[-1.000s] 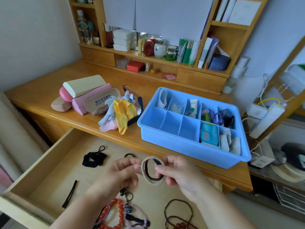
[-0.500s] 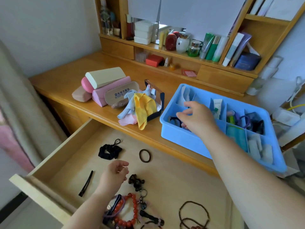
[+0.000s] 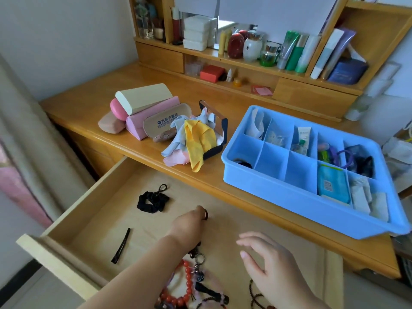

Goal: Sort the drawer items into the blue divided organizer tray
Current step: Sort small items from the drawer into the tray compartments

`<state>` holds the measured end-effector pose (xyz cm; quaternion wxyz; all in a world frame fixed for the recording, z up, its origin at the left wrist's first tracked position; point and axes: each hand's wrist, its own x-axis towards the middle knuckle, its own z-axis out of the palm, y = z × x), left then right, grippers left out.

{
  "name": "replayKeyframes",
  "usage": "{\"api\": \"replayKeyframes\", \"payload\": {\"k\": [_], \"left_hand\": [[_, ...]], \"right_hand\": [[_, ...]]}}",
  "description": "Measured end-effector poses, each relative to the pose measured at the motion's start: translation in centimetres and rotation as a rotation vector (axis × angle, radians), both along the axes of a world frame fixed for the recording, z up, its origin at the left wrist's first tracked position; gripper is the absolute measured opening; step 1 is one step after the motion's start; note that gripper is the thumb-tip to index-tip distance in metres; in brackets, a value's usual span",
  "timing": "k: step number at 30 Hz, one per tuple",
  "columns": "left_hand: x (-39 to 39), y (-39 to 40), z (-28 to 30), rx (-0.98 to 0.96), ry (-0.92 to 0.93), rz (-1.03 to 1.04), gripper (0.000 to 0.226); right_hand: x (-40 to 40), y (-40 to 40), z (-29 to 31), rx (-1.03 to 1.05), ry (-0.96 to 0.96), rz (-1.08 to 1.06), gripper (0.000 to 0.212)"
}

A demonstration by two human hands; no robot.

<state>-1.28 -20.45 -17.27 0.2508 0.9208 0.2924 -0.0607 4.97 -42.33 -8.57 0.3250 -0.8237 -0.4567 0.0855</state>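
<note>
Left hand (image 3: pixel 188 224): in open drawer (image 3: pixel 93 210), fingers curled on small dark hair tie (image 3: pixel 206 214) | Right hand (image 3: pixel 270 264): over drawer, fingers loosely spread, holding nothing | Blue organizer tray (image 3: pixel 289 197): on surface, right | Black scrunchie (image 3: pixel 152 201): drawer floor, near left hand.

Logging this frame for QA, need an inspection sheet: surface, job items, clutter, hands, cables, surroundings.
Surface: wooden desk with its drawer pulled open.
Job items: blue tray on the desk, several compartments filled; in the drawer a black scrunchie, hair clip, red bead bracelet, keyring, dark bead string.
Clutter: glasses cases and cloths on the desk.
Hands: left hand pinches a dark hair tie; right hand open above the drawer, holding nothing.
Cables: nothing clearly seen.
Surroundings: shelf of bottles, tubes and boxes; white wall.
</note>
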Motion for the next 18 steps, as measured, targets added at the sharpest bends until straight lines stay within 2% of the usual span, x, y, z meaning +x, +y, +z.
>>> {"api": "replayKeyframes", "payload": {"k": [2,4,6,9,12,15,18], "left_hand": [[-2.0,1.2,1.4,-0.068,-0.198,0.136,0.007],[-4.4,3.2,2.9,-0.06,-0.351,0.28,0.023],[-6.4,5.7,3.9,0.02,-0.371,0.378,0.034],[-8.9,8.4,3.8,0.116,-0.088,0.502,0.017],[-10.5,8.8,2.8,0.042,0.341,0.492,0.025],[-10.5,8.2,2.5,0.052,0.493,0.386,0.012],[-10.7,7.4,2.7,0.092,0.509,0.352,0.006]], "right_hand": [[0.1,-0.6,-1.1,-0.048,0.019,-0.004,0.019],[-0.2,-0.8,-1.8,-0.099,0.031,-0.003,0.018],[-0.5,-1.0,-2.3,-0.153,0.064,-0.014,0.017],[-1.1,-1.4,-3.7,-0.279,0.065,-0.022,0.018],[-1.7,-1.7,-4.6,-0.347,0.016,0.032,0.02],[-2.1,-2.2,-4.7,-0.261,-0.064,0.019,0.044],[-2.6,-2.1,-4.4,-0.256,-0.049,0.014,0.046]]}}
